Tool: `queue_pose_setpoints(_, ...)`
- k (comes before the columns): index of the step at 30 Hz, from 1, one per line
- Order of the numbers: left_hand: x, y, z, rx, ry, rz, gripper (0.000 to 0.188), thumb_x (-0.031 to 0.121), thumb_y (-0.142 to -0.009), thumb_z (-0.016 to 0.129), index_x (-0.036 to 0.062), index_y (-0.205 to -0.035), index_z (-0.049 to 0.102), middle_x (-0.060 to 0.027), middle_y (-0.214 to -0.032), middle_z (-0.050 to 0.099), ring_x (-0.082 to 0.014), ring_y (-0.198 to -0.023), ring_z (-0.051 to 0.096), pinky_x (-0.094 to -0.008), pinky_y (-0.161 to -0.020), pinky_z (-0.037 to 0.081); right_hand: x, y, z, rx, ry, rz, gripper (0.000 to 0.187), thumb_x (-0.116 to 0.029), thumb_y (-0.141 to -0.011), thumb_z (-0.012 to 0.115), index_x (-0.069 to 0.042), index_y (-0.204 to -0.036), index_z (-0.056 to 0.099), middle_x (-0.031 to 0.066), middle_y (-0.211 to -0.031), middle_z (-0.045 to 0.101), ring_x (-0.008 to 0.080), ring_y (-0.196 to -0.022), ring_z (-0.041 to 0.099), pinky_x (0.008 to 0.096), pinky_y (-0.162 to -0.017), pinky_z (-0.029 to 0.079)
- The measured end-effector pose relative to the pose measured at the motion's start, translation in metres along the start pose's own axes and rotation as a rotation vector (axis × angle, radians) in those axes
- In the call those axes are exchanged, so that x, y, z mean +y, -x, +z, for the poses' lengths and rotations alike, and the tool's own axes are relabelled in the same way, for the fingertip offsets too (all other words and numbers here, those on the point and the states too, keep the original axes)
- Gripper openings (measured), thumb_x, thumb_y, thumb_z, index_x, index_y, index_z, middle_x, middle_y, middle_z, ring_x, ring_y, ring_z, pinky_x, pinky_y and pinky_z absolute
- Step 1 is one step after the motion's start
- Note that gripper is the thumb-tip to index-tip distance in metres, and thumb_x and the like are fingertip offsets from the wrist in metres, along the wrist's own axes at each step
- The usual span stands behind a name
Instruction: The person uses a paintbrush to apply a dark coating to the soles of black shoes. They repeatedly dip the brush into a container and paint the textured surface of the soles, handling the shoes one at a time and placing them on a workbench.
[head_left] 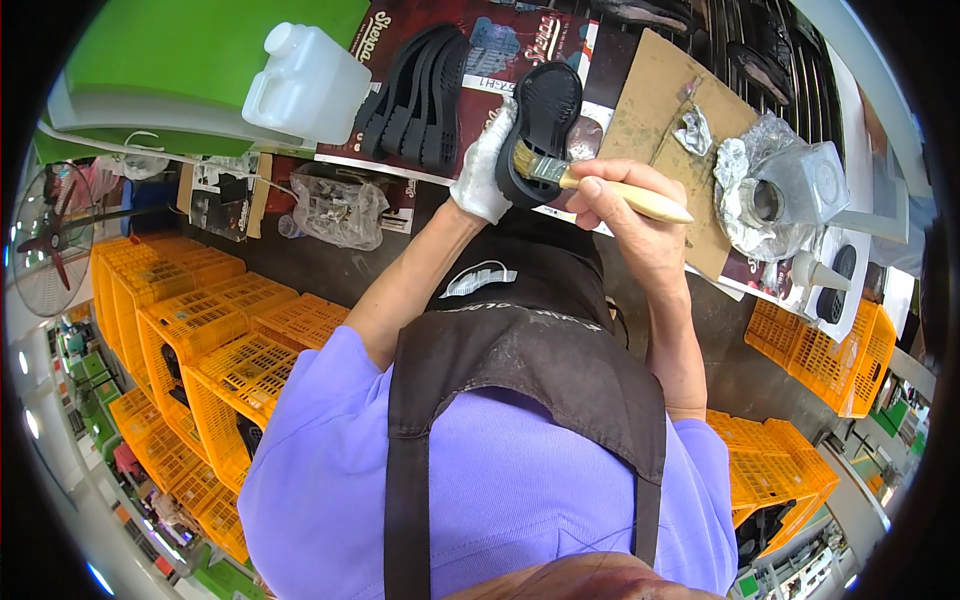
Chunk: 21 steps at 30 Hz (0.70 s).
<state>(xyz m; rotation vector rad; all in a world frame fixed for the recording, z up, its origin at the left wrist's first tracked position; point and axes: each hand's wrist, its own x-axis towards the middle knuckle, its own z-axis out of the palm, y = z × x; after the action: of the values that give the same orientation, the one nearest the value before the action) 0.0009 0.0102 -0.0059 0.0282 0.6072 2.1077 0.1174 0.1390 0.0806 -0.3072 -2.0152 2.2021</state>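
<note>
A black shoe sole [549, 105] is held over the front edge of the bench by my left hand [486, 165], which wears a white glove and grips the sole's left side. My bare right hand [640, 205] is closed round the pale wooden handle of a flat paintbrush [545, 168]. The brush's bristles rest inside the heel end of the sole. To the left, several more black soles [420, 95] stand side by side on the bench. Right of my right hand lies a brown board [665, 130] with a crumpled piece of foil on it.
A white plastic jug [307, 85] stands at the back left. On the right are a clear jar [800, 185] wrapped in foil and plastic, and a white nozzle bottle [815, 270]. Orange crates [225, 365] are stacked on the left, with others [765, 465] on the right.
</note>
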Motion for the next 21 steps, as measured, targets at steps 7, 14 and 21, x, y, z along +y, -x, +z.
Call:
queue_pose_setpoints(7,0.011,0.009,0.017,-0.005,0.047,-0.095,0.043,0.031,-0.097,0.027,0.0021,-0.122,0.046,-0.0136,-0.113,0.055,-0.0229,-0.097,0.059,-0.0358,-0.083,0.051,-0.011,-0.004,0.001,-0.071,-0.006,0.032,0.019,-0.013,-0.082,0.064,0.003,-0.094,0.065,0.0083,-0.074,0.065,0.01,-0.065,0.062,0.0195,-0.057,0.051)
queue_pose_setpoints(14,0.019,0.02,0.013,-0.276,-0.627,0.202,0.036,0.022,-0.092,0.038,-0.0012,-0.118,0.048,-0.0135,-0.107,0.058,-0.0207,-0.093,0.06,-0.033,-0.078,0.053,-0.023,-0.011,-0.001,-0.162,0.008,0.055,0.019,-0.013,-0.082,0.065,0.003,-0.093,0.065,0.0088,-0.075,0.065,0.0106,-0.066,0.063,0.0199,-0.057,0.051)
queue_pose_setpoints(21,0.024,0.016,0.006,-0.159,-0.114,-0.32,0.029,0.008,-0.086,0.051,-0.003,-0.113,0.052,-0.0128,-0.096,0.061,-0.0202,-0.083,0.063,-0.0318,-0.069,0.056,-0.024,-0.019,-0.006,-0.256,0.058,0.081,0.021,-0.015,-0.081,0.066,0.002,-0.093,0.065,0.008,-0.075,0.065,0.0109,-0.066,0.063,0.02,-0.058,0.051)
